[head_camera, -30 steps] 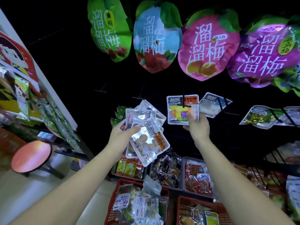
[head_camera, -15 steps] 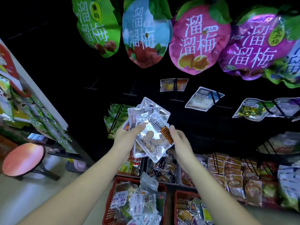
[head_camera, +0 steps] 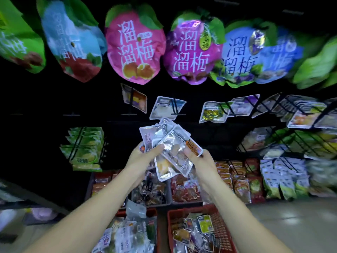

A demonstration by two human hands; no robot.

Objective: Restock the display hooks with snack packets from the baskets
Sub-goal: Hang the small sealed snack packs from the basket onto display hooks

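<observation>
Packets: a fan of clear snack packets point(head_camera: 156, 134) was held up between the two hands, in front of the dark display wall.
Front packet: the foremost packet point(head_camera: 176, 148), with an orange label on its right edge, was laid tilted over the rest of the fan and was gripped from both sides.
Left hand: the left hand point(head_camera: 141, 157) was curled round the lower left of the fan, with its thumb pressed across the front.
Right hand: the right hand point(head_camera: 201, 160) was closed on the orange-labelled edge of the front packet, pinched between thumb and fingers.
Hands together: they were kept just apart, with the packets between them.
Hooks: black wire hooks point(head_camera: 174, 105) were seen just above the hands, with a few hanging packets point(head_camera: 166, 110) on them.
Baskets: a red left basket point(head_camera: 152, 212) was seen below the left forearm and a red right basket point(head_camera: 223, 232) between the forearms, both filled with mixed packets.
Trays: grey trays point(head_camera: 169, 196) of dark and red packets were seen just beneath the hands.
Green packets: a hooked stack point(head_camera: 84, 148) was seen well to the left of the left hand.
Large bags: big fruit-shaped bags point(head_camera: 135, 50) were hung in a row far above the hands.
</observation>
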